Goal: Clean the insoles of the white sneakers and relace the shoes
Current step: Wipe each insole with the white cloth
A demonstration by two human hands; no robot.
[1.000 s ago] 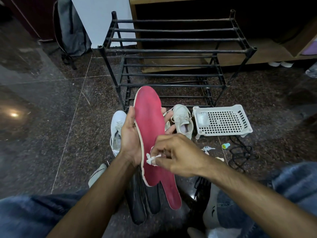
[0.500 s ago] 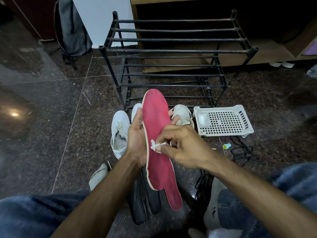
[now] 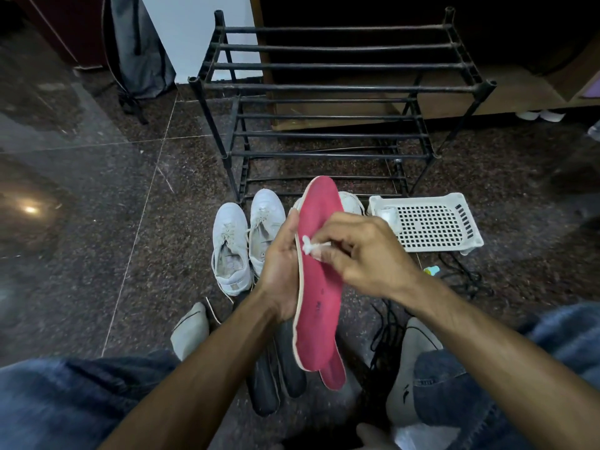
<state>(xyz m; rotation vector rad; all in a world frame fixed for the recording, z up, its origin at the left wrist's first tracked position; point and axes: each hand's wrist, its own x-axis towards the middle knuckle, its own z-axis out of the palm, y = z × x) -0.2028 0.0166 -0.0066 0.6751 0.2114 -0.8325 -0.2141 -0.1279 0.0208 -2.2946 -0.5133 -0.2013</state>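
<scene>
My left hand (image 3: pixel 280 271) grips a red insole (image 3: pixel 319 293) by its left edge and holds it upright at the middle of the view. My right hand (image 3: pixel 360 251) pinches a small white wad of tissue (image 3: pixel 310 248) and presses it on the insole's upper half. A second red insole (image 3: pixel 334 368) shows just behind the first one's lower end. Two white sneakers (image 3: pixel 242 241) stand side by side on the floor left of my hands. Another white sneaker (image 3: pixel 350 201) peeks out behind the insole's tip.
A black metal shoe rack (image 3: pixel 328 89) stands ahead. A white perforated plastic tray (image 3: pixel 428 222) lies on the floor to the right, with black laces (image 3: pixel 464 280) near it. Dark insoles (image 3: pixel 272 378) lie on the floor between my knees. A grey backpack (image 3: pixel 136 47) leans at the back left.
The insole has moved right and sunk a little with my left hand. My right hand has slid the white wad up along the insole, from near its middle toward its upper half.
</scene>
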